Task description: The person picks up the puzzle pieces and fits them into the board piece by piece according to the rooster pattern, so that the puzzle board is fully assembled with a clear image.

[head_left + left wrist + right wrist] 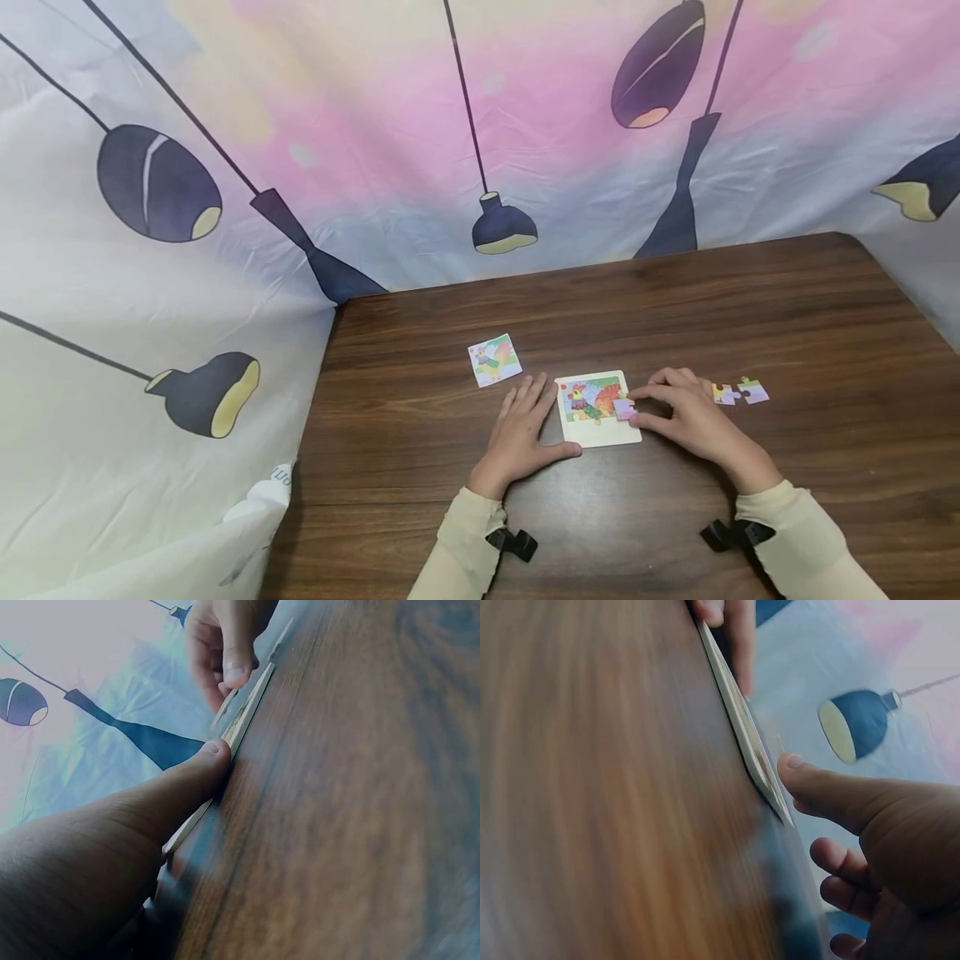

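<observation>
A white puzzle board [600, 433] lies on the brown table [750, 300], its upper half filled with a colourful picture. My left hand [528, 421] lies flat beside the board's left edge, thumb against its lower corner; the left wrist view shows that thumb [202, 761] touching the board's edge [251, 712]. My right hand [639, 407] pinches a pinkish puzzle piece [623, 408] at the right side of the picture. In the right wrist view the thumb [810, 784] hovers by the board's edge [742, 724].
Two loose puzzle pieces [726, 393] [753, 390] lie just right of my right hand. A small picture card [494, 360] sits left of the board, farther back. A printed cloth backdrop [480, 125] wraps the table's far and left sides.
</observation>
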The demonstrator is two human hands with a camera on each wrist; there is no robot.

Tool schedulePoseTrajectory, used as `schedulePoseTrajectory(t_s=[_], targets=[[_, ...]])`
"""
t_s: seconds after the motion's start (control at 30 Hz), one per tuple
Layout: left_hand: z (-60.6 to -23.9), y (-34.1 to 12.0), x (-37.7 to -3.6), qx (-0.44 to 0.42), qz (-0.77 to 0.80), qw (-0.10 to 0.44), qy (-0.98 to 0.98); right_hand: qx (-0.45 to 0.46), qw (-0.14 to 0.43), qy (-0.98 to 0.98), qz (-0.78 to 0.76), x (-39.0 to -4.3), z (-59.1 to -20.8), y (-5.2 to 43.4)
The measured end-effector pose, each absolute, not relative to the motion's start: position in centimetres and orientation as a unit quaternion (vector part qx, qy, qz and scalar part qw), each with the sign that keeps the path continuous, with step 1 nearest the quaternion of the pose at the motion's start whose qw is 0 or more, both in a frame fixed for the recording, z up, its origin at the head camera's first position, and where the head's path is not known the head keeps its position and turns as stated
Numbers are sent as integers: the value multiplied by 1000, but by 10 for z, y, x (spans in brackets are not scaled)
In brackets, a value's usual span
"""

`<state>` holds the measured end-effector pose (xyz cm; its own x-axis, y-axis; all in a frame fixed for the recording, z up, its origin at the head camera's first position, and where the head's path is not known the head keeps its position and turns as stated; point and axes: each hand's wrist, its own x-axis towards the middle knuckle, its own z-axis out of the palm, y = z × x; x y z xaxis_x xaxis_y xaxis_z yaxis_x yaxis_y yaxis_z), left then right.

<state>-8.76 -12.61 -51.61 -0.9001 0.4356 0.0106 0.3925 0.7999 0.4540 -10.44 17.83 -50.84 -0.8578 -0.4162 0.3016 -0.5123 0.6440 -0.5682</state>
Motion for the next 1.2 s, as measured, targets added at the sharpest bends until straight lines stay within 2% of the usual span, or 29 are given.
schedulePoseTrajectory(t_s=[0.47, 1.2], targets=[[-518, -128, -90, 218, 220, 49, 950, 288, 43, -895, 337, -103, -512, 131], [-517, -128, -89, 219, 216, 56, 950, 326, 77, -882, 331, -93, -516, 113]])
